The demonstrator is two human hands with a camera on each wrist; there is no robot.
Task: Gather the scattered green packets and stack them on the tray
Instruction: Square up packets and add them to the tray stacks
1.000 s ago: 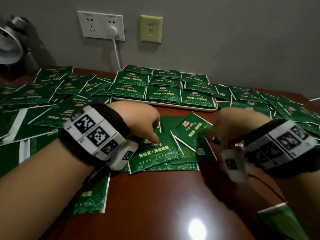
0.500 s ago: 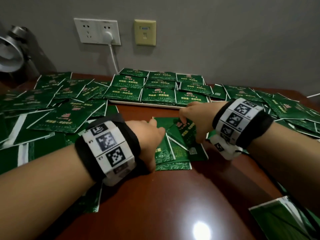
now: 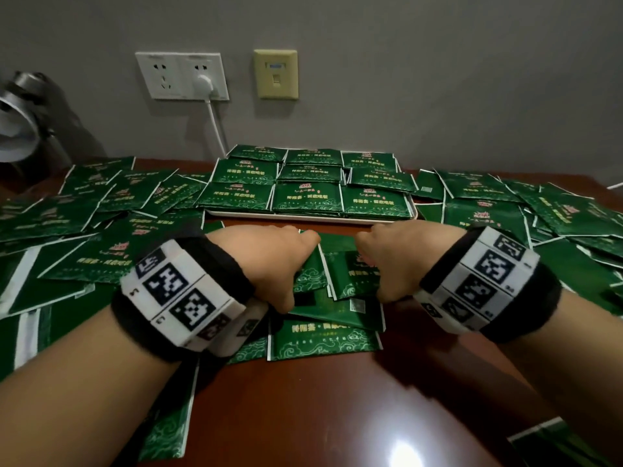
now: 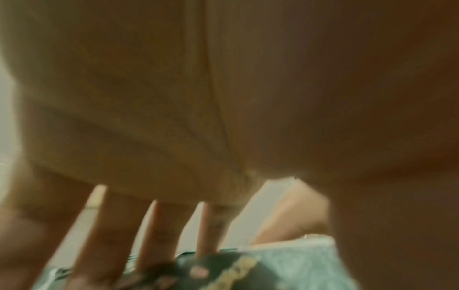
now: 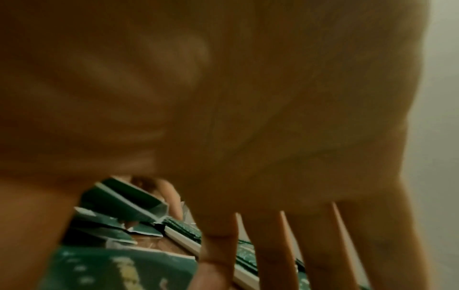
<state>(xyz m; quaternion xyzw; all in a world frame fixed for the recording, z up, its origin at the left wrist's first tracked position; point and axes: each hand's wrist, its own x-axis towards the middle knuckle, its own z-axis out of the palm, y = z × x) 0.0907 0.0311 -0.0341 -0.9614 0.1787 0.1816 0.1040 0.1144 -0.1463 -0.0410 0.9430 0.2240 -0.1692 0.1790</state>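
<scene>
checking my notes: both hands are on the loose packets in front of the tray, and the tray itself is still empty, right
Not quite: the tray is not empty. The head view shows it covered with rows of green packets. The left hand and right hand are indeed on the loose packets in front of it.

Your left hand [image 3: 269, 261] and right hand [image 3: 391, 261] cover their own fingertips in the head view, so you can't read the grip on the small heap of glossy green foil packets [image 3: 340, 298]. Both wrist views are mostly blurred palm. The grey metal lamp shade [image 3: 13, 126] is cut off at the left edge.
</scene>
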